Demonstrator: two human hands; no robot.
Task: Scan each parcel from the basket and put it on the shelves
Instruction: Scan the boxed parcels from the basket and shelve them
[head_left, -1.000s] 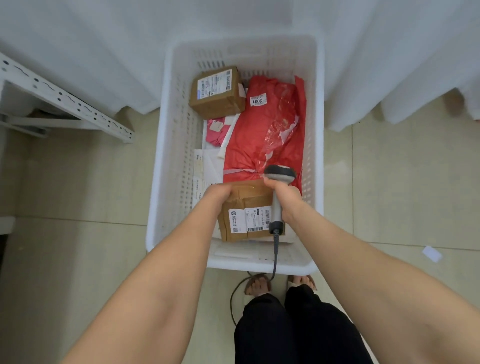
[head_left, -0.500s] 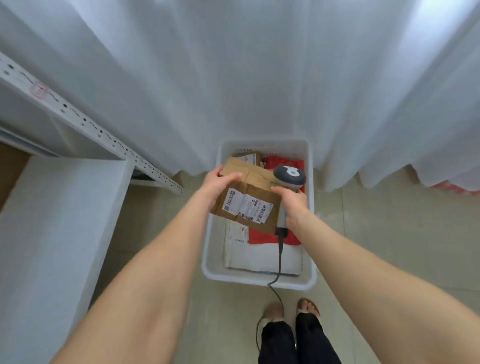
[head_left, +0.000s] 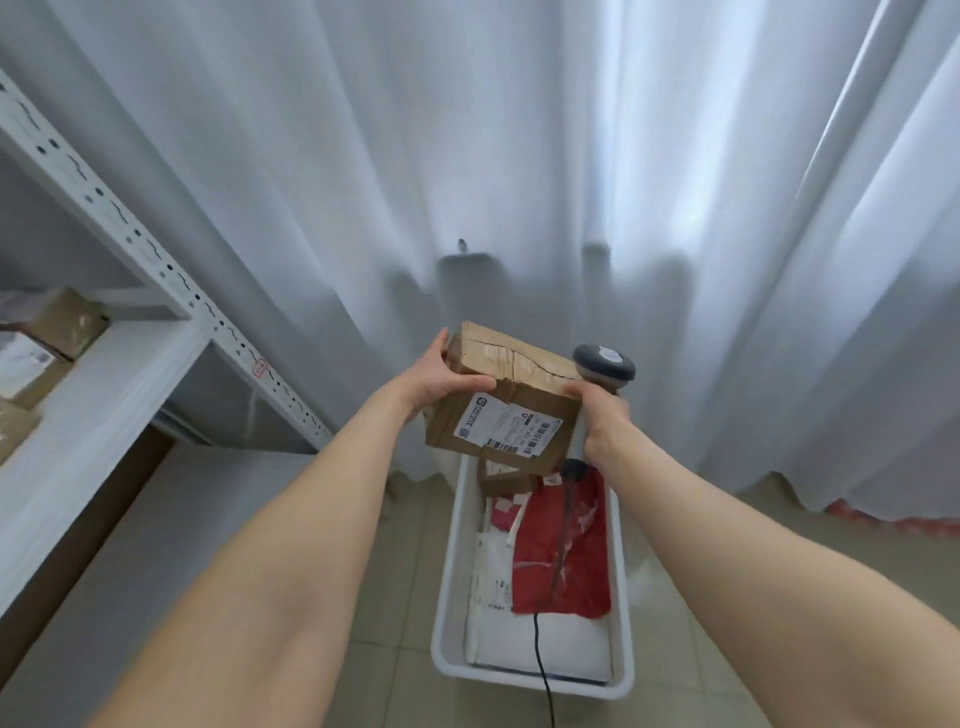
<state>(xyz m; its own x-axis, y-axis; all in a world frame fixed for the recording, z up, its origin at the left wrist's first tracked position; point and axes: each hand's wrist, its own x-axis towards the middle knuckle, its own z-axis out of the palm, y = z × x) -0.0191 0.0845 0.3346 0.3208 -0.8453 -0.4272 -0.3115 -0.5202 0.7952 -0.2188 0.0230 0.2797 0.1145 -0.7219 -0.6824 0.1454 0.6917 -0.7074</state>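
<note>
Brown cardboard, creased and taped: the box (head_left: 506, 379) is held in the air above the far end of the basket (head_left: 448, 571), in front of the white curtain (head_left: 519, 156). The left hand (head_left: 436, 382) grips its left end, thumb on the near face and fingers round the far side. The right hand (head_left: 597, 415) is clenched round the handle of the scanner (head_left: 605, 364) and also touches the box's right edge. The scanner's grey head stands up just beside the box's top right corner. A white label (head_left: 501, 428) with barcodes sits on the near face, tilted, towards the camera. The black cable (head_left: 540, 665) hangs from the scanner down across the basket and over its near rim.

The basket, white plastic, stands on the tiled floor (head_left: 405, 571). In it lie a red bag (head_left: 563, 551), a white bag (head_left: 545, 644) reaching under the red one, a pink parcel (head_left: 503, 514) and, at the far end, a small carton (head_left: 501, 475) partly hidden behind the held box.

To the left stand white metal shelves (head_left: 104, 374). On the upper board at the left edge sit several cardboard parcels (head_left: 62, 322), blurred.
</note>
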